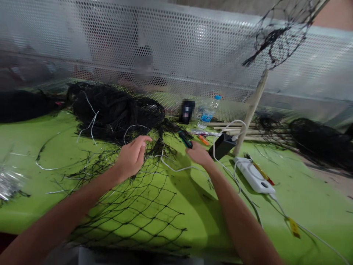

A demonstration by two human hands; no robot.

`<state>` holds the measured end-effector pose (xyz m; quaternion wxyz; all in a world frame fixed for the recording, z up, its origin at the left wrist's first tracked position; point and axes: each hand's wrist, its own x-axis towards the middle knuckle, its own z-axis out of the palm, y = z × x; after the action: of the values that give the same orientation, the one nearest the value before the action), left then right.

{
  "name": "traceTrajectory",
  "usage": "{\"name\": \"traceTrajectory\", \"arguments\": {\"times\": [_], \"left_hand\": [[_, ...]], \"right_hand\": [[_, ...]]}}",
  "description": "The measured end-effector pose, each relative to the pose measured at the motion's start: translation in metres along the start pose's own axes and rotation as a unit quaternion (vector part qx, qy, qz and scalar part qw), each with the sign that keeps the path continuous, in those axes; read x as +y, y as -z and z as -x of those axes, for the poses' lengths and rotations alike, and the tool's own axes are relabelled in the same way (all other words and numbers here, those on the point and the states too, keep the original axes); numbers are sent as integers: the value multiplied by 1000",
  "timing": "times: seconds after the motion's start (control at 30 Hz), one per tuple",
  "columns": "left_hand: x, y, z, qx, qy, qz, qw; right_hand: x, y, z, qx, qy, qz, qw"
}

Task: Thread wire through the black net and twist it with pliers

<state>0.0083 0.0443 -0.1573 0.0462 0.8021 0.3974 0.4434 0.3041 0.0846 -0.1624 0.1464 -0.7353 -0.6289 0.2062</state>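
My left hand [130, 157] is over the black knotted net [149, 195], its fingers drawn together near the gathered strands; whatever they may hold is too small to make out. My right hand [200, 154] grips a tool with a black and green handle [185, 139], its far end pointing up and left towards the net. The tool's tip is dark and blends into the black strands. A heap of black netting [110, 110] lies just beyond my left hand, with thin white ties on it.
On the green tabletop [193, 206] are a black box [223, 146], a white power strip [252, 176] and its cables. Further back stand a water bottle [209, 113] and a wooden pole [255, 106]. A perforated metal panel [176, 48] rises behind; clear ties [9, 182] lie left.
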Motion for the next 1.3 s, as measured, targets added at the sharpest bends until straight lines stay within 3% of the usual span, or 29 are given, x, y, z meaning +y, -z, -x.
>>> {"name": "traceTrajectory", "arguments": {"times": [0.13,0.23,0.4,0.5,0.6,0.73,0.97,1.13,1.3], "left_hand": [[3,9,-4,-19,-1,85,996],[7,12,-17,-41,-1,136,990],[18,12,-54,-30,14,211,977],[30,14,-64,-41,21,241,969],[43,17,-59,-51,31,256,965],[51,18,-52,-35,42,269,961],[47,17,-53,-72,38,293,953],[48,18,-53,-82,43,304,948],[46,21,-54,-100,43,312,944]], "right_hand": [[-8,10,20,-57,112,-206,970],[-27,9,40,-91,179,-328,923],[-50,-2,64,-135,243,-452,847],[-51,-12,67,-98,262,-517,809],[-46,-20,63,-17,265,-511,818],[-41,-29,57,7,274,-475,836],[-40,-32,64,45,314,-384,867],[-47,-30,71,118,346,-286,886],[-45,-25,71,193,297,-158,922]]}}
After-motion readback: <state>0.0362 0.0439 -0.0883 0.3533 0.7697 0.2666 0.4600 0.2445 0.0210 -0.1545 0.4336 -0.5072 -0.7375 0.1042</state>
